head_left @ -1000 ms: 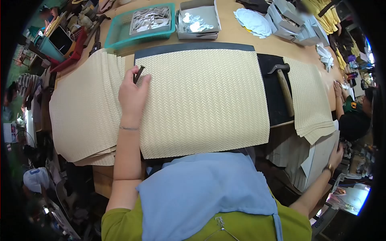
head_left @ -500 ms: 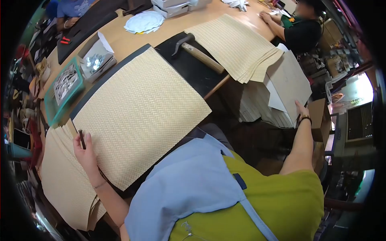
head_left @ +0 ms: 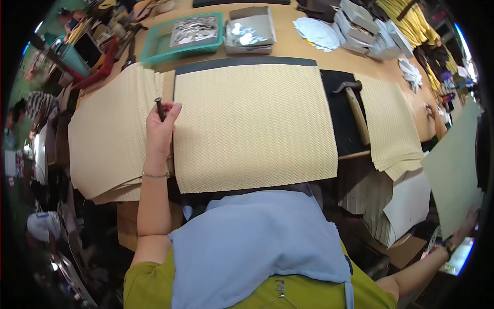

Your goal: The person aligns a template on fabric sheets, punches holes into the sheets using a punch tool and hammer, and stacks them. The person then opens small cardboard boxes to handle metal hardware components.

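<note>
My left hand (head_left: 160,131) is closed around a short dark metal punch (head_left: 159,107), held upright at the left edge of a cream herringbone-woven sheet (head_left: 252,129). That sheet lies over a dark board (head_left: 247,62) in front of me. Far out at the right, my right hand (head_left: 467,224) grips the lower edge of a large pale stiff sheet (head_left: 455,165), raised on its side; the fingers are partly lost in the dark rim. A hammer (head_left: 357,114) with a wooden handle rests on a black mat (head_left: 342,123) right of the woven sheet.
Fanned woven sheets are stacked at left (head_left: 113,134) and at right (head_left: 393,123). A teal tray (head_left: 149,51) and a grey box (head_left: 249,50) hold small metal parts at the back. A pale stack (head_left: 378,221) stands below the table edge. Another person's hand (head_left: 429,109) is at far right.
My right hand has lifted the pale sheet off the stack at the right and swung it outward. The view has turned left. My left hand still holds the punch.
</note>
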Available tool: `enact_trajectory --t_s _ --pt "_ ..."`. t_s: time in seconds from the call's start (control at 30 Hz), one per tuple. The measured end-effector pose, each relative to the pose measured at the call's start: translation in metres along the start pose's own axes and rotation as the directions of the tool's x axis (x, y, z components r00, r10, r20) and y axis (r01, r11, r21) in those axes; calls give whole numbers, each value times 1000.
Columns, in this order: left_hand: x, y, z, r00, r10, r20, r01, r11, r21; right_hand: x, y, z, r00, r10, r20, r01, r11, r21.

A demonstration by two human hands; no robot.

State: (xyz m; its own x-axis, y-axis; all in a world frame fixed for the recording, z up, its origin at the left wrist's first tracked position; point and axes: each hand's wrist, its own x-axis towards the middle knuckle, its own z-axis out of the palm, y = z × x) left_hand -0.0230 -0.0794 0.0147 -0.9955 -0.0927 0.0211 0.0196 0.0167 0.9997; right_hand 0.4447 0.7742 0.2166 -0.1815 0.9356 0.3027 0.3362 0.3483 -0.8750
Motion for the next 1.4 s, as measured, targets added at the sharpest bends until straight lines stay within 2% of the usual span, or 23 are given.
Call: enact_trajectory --t_s 0.1,0.2,0.27,0.3,0.33,0.37,0.4,0.43,0.5,0.53,0.57,0.67,0.73,0.77,0.8,0.9,1.0,1.03,1.1,1.23,1.4 --pt "6 9 -3 990 -122 65 133 969 -210 14 -79 97 950 -199 241 188 980 70" --pt "8 28 11 951 -240 193 295 890 -348 -24 -156 237 763 -352 542 304 936 179" --pt "8 36 19 909 -278 309 390 829 -401 -84 -191 339 541 -394 743 357 907 222" --pt "7 36 18 899 -317 303 422 814 -399 -122 -206 387 429 -384 818 398 893 210" --pt "6 31 17 885 -357 298 455 798 -395 -179 -223 427 338 -357 871 514 845 147" --pt "8 25 18 871 -394 293 485 781 -393 -202 -214 473 227 -319 920 464 866 185" --pt "7 22 18 881 -391 268 468 806 -362 -234 -218 509 23 -262 965 471 854 221" --pt "7 19 18 889 -388 242 451 829 -330 -255 -219 546 -194 -228 954 601 741 299" --pt "-3 28 2 871 -422 252 444 895 -39 -320 -231 573 -274 -131 953 702 650 291" --pt "-5 30 0 877 -440 191 433 898 82 -344 -235 582 -283 -116 952 724 626 291" --pt "-7 22 -3 920 -359 159 341 931 133 -362 -237 589 -289 -98 952 745 602 288" --pt "-14 1 -7 987 -131 97 94 943 318 -395 -225 605 -198 -281 939 733 594 332" --pt "-20 8 -6 997 -30 68 -6 880 474 -402 -211 603 -164 -605 779 758 429 492" --pt "-22 12 -4 999 -23 49 -5 865 501 -405 -204 597 -150 -738 658 774 326 543" --pt "-23 17 -2 999 -14 30 -4 851 524 -401 -201 585 -30 -596 802 759 509 406" --pt "-13 16 0 1000 10 10 -14 783 622 -381 -150 558 155 -669 726 856 458 239" --pt "2 18 7 998 -58 -37 68 717 693 -396 -134 516 234 -522 820 805 577 138" --pt "6 18 10 994 -93 -59 107 695 711 -397 -129 514 258 -510 820 748 643 164" --pt "13 6 9 997 -70 -14 59 701 711 -399 -119 515 307 -486 818 613 758 220" --pt "13 2 6 997 -77 28 36 724 688 -393 -112 530 277 -483 831 548 789 276" --pt "1 1 5 998 -56 -3 43 726 686 -392 -114 532 251 -452 856 529 804 270"
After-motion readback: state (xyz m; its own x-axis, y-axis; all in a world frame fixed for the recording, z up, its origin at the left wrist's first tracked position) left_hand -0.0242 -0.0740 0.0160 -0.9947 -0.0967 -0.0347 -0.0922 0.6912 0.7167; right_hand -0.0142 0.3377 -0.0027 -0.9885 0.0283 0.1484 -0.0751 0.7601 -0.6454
